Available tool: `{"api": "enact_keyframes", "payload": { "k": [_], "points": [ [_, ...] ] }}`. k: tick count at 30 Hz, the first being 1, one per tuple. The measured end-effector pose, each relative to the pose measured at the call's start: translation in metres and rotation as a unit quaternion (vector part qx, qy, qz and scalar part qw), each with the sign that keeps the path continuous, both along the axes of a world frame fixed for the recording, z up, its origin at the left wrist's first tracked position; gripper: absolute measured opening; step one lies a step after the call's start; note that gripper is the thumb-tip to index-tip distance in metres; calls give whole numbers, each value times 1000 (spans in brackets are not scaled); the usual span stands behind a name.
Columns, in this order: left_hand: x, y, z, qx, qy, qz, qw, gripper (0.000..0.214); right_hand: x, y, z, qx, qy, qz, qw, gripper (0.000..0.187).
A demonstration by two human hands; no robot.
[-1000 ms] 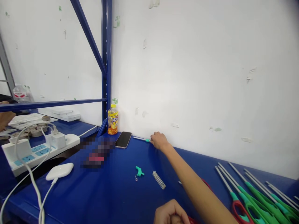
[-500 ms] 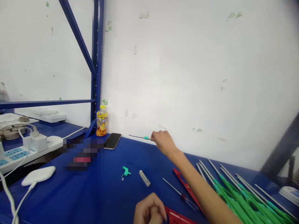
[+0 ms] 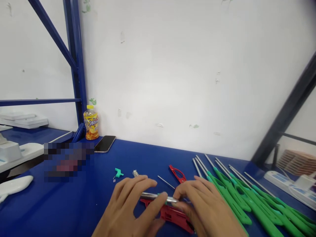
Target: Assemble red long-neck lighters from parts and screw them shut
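Both my hands are at a thin metal lighter tube (image 3: 150, 196), held level just above the table's front part. My left hand (image 3: 130, 204) grips its left stretch between thumb and fingers. At the right end, my right hand (image 3: 201, 200) pinches it with bent fingers, which partly hide that end. Below the tube lies a red lighter casing half (image 3: 176, 217), partly covered by both hands. A second red casing piece (image 3: 178, 172) rests behind my right hand. The screwdriver's thin shaft (image 3: 166, 181) points out beside it; its handle is hidden.
Several green lighters (image 3: 237, 192) with metal tubes lie on the right. A teal trigger piece (image 3: 118, 172), a tiny part (image 3: 114, 180) and a clear piece (image 3: 135, 173) are left of centre. Behind stand a phone (image 3: 105, 144) and a drink bottle (image 3: 91, 123). A power strip (image 3: 276, 179) sits far right.
My right hand has brought the metal tube from near the wall down and towards me, over the red casing. My left hand has opened out and taken hold of the tube. The view has turned right.
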State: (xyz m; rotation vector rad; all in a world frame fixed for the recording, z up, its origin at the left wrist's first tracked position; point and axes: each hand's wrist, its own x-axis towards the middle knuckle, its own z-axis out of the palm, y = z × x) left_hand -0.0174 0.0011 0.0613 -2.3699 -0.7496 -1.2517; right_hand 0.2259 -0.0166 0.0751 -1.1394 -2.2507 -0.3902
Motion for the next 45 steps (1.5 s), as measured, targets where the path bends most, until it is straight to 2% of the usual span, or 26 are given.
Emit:
{"api": "enact_keyframes", "payload": {
  "k": [2, 7, 9, 10, 14, 19, 24, 30, 37, 42, 44, 45],
  "points": [
    [-2, 4, -5, -43, 11, -25, 999, 20, -1, -4, -2, -12, 20, 11, 1000, 15],
    [-2, 7, -16, -100, -8, -74, 992, 29, -9, -6, -7, -70, 112, 16, 991, 25],
    [-2, 8, -17, -107, -17, -83, 991, 30, -11, -7, -7, -79, 125, 21, 989, 16],
    [-2, 8, -17, -109, -22, -85, 990, 29, -11, -8, -7, -80, 126, 22, 989, 10],
    [-4, 7, -16, -118, -25, -88, 989, 28, -10, -9, -6, -75, 118, 21, 990, 8],
    [-6, 5, -15, -130, -18, -82, 988, 24, -10, -7, -1, -60, 135, 41, 988, 12],
    [-6, 8, -12, -128, -25, -91, 987, 22, -9, -6, 2, -88, 141, 62, 984, 14],
    [-7, 10, -6, -200, -10, -109, 974, 25, -7, -5, 1, -61, 130, 61, 988, 24],
    [-9, 10, -5, -182, -6, -105, 978, 29, -11, -4, 1, -81, 120, 50, 988, 16],
    [-8, 12, -8, -182, 25, -118, 976, 47, -15, -3, -3, -98, 105, 41, 989, 16],
    [-10, 15, -9, -178, 24, -114, 977, 57, -13, -2, -6, -81, 102, 13, 991, 16],
    [-12, 17, -10, -180, 14, -106, 978, 60, -11, -1, -8, -64, 101, -7, 993, 23]
  ]
}}
